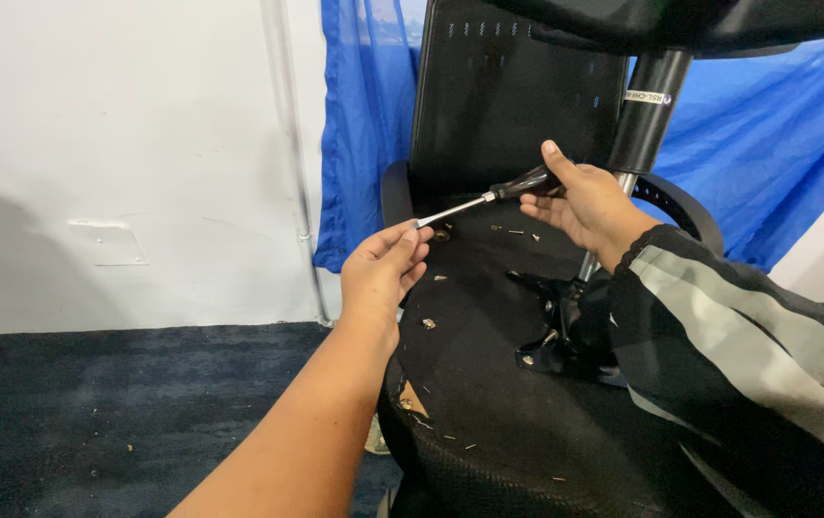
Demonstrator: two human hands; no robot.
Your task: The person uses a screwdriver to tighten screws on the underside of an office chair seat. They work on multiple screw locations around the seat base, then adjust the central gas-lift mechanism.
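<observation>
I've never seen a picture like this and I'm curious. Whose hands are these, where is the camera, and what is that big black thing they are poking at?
The camera sits on a person's head and looks down, so you see that person's own two hands. The right hand, in a striped sleeve, holds a screwdriver by its dark handle. The left hand, with a bare arm, pinches the metal tip with its fingers. The big black thing is an office chair turned upside down, so you look at the underside of its seat. Its metal post sticks up, fixed to a black bracket. Small screws and bits lie scattered on the seat bottom. Behind are a blue curtain, a white wall and dark carpet.
</observation>
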